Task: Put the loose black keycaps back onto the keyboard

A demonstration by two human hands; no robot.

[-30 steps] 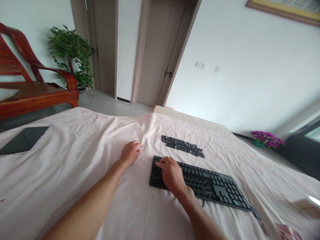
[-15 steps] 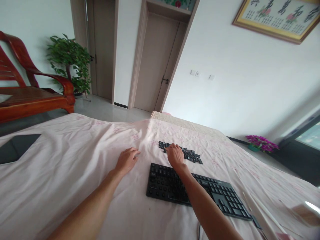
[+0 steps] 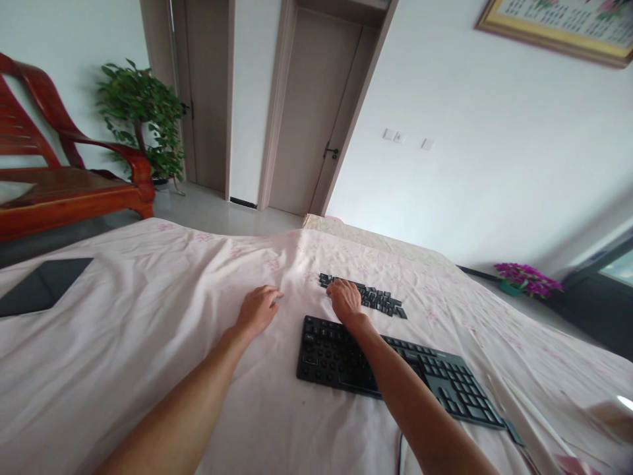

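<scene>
A black keyboard lies aslant on the pink bedsheet. On its left part the keycaps are off and bare key stems show. Beyond it, loose black keycaps are laid out in rows. My right hand reaches across the keyboard to the left end of these rows. Its fingers are bent down and together, and the fingertips are partly hidden, so a small thing in them cannot be made out. My left hand rests on the sheet left of the keyboard, fingers loosely stretched, holding nothing.
A dark tablet-like slab lies at the left of the bed. The keyboard's cable runs toward me. Past the bed stand a wooden chair, a potted plant, doors and purple flowers.
The view has shifted slightly, so everything sits a little differently in the frame. My right hand has drawn slightly left toward the end of the keycap rows. The left hand stays by the keyboard.
</scene>
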